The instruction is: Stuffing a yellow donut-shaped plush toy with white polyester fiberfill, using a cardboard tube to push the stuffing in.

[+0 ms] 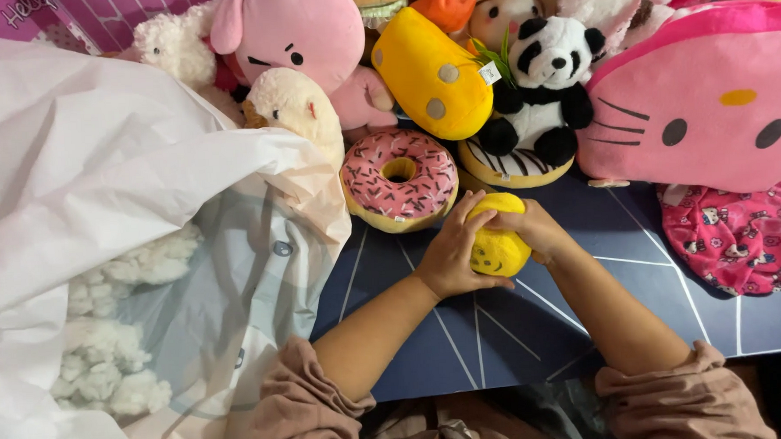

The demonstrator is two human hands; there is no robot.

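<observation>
On the dark blue desk (518, 328), near its middle: a small yellow plush ball (497, 241) with a smiling face, clasped from both sides. Left hand (452, 254) wrapped around the ball's left side, fingers curled over its top and lower edge. Right hand (536, 226) pressed against the ball's right and upper side, fingers closed on it. Both forearms bare, mauve sleeves (302, 408) pushed up near the elbows.

Just beyond the ball, almost touching the left hand's fingertips: a pink-frosted doughnut plush (399, 179) with sprinkles, lying flat. Beside that, to the right: a second doughnut plush (507, 169), white with dark stripes, partly under a panda plush (544, 85) sitting upright. Leaning behind the doughnuts: a yellow cushion with grey spots (432, 73). Farther back: a round pink plush head (290, 26) and a cream-coloured plush (293, 105) next to it.

At right: a large pink cat-face cushion (710, 100) resting on the desk's far edge, and below it a pink patterned fabric piece (738, 235) well apart from the hands.

At left: a big white and clear plastic bag (99, 188), crumpled, covering that whole side, with white fluffy stuffing (115, 346) visible through the clear part.
</observation>
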